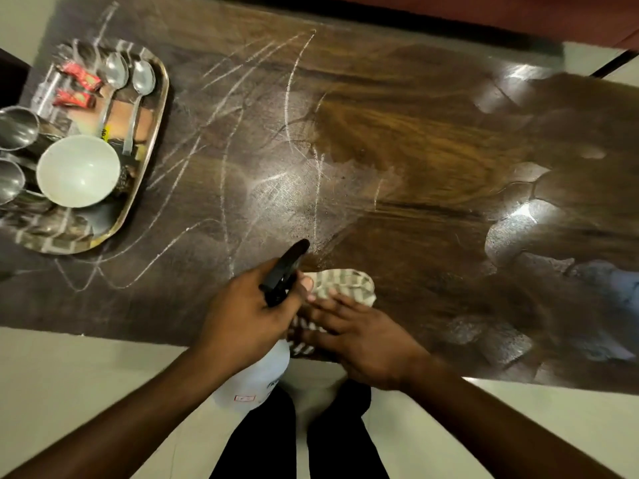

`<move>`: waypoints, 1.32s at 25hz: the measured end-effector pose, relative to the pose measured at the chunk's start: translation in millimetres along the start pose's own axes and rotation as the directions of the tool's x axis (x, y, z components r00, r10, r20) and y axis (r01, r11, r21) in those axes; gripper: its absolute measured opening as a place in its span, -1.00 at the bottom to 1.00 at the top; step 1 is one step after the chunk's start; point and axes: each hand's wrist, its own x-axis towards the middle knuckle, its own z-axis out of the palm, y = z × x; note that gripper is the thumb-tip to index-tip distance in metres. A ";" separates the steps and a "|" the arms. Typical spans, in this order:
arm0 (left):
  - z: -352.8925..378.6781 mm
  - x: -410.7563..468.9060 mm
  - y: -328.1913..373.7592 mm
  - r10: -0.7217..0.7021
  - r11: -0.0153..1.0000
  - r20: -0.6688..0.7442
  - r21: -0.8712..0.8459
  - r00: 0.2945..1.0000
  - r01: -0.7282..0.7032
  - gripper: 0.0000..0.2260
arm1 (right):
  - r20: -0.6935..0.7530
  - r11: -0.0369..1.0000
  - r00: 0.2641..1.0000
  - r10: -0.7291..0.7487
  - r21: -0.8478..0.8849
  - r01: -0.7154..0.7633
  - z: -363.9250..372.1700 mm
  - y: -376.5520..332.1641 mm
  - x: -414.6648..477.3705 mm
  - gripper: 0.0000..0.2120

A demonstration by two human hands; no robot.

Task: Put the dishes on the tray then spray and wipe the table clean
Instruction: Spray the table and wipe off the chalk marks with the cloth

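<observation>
My left hand point(247, 314) grips a white spray bottle point(254, 375) by its black trigger head point(285, 271), held at the table's near edge with the nozzle aimed over the tabletop. My right hand point(363, 335) lies flat on a striped cloth point(347, 283) pressed against the dark wooden table point(397, 140). White chalk-like streaks point(224, 160) cover the left half of the table; the right half looks wet and glossy. A metal tray point(152, 133) at the far left holds a white bowl point(77, 169), steel cups point(15, 127), spoons point(141, 81) and red sachets point(77, 77).
Pale floor point(69, 375) lies in front of the table, with my dark trouser legs point(297, 440) below the bottle. A reddish-brown surface point(518, 15) runs behind the table's far edge.
</observation>
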 end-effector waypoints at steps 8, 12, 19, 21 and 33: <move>-26.9 46.1 2.2 0.000 0.998 -0.007 -0.056 1.000 -0.001 -0.82 | -0.227 0.306 0.221 0.949 0.478 -0.823 -59.8 135.6 4.9 -0.41; -47.9 58.8 1.6 0.064 0.995 0.026 -0.072 0.998 -0.062 -0.87 | -0.218 0.468 0.414 0.884 0.428 -0.773 -49.4 74.0 71.1 -0.39; -65.7 98.4 33.6 0.065 0.997 -0.115 -0.039 0.991 -0.070 -0.71 | 0.010 0.976 0.978 0.209 0.056 -0.209 -33.8 36.8 83.2 -0.39; -68.2 111.6 42.3 0.052 0.997 -0.132 -0.043 0.990 -0.058 -0.67 | -0.072 0.943 0.940 0.333 0.048 -0.330 -51.2 90.3 71.9 -0.35; -65.4 197.5 102.5 0.027 0.997 -0.192 -0.070 0.981 -0.042 -0.81 | 0.019 0.966 0.973 0.229 0.118 -0.229 -78.6 145.6 135.5 -0.39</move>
